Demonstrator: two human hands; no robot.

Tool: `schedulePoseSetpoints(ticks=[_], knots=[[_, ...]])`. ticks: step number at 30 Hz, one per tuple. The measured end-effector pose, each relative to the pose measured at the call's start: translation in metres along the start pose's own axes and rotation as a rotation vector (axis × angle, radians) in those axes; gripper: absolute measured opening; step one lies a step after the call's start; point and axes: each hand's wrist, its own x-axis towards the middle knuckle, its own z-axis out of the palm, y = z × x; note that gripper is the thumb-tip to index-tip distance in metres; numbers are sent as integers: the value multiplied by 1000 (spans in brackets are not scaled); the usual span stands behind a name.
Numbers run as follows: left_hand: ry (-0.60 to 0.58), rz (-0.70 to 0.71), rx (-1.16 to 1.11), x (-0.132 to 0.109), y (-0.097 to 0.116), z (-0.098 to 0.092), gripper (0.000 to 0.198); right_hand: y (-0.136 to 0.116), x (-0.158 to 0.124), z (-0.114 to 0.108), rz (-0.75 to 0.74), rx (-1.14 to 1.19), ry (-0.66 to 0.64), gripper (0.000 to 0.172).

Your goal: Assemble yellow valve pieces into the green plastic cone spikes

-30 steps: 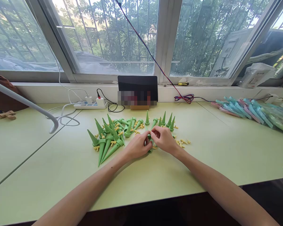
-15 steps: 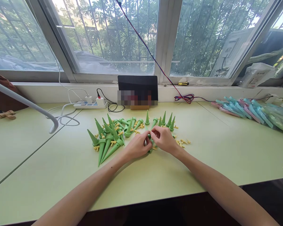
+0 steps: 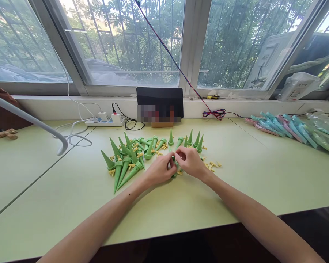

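Observation:
My left hand (image 3: 161, 168) is closed in a pinch on a green plastic watering spike, mostly hidden by the fingers. Against it, my right hand (image 3: 191, 161) has thumb and forefinger pressed together; whatever they grip is too small and covered to make out. Left of the hands lies a cluster of green watering spikes (image 3: 123, 171), some standing on their caps, others lying down. More spikes (image 3: 190, 138) stand upright just beyond the right hand. Small yellow plastic valves (image 3: 212, 165) are scattered beside the right wrist and among the spikes.
A dark tablet (image 3: 160, 98) leans at the window wall behind the spikes. On the left are a white power strip (image 3: 105, 122) and a white curved lamp arm (image 3: 30, 118). Bagged blue and pink pieces (image 3: 287, 128) lie at right. The table's front edge runs below my forearms.

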Motion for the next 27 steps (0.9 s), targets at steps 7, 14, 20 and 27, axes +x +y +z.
schedulePoseSetpoints(ticks=[7, 14, 20, 27], knots=[[5, -4, -2, 1, 0, 0, 8, 1, 0, 1, -4, 2, -2, 17], [5, -18, 15, 0, 1, 0, 8, 2, 0, 0, -5, -8, -10, 16], [3, -20, 29, 1, 1, 1, 6, 1, 0, 0, -4, -10, -15, 16], [1, -24, 43, 0, 1, 0, 5, 2, 0, 1, -7, -19, -15, 16]])
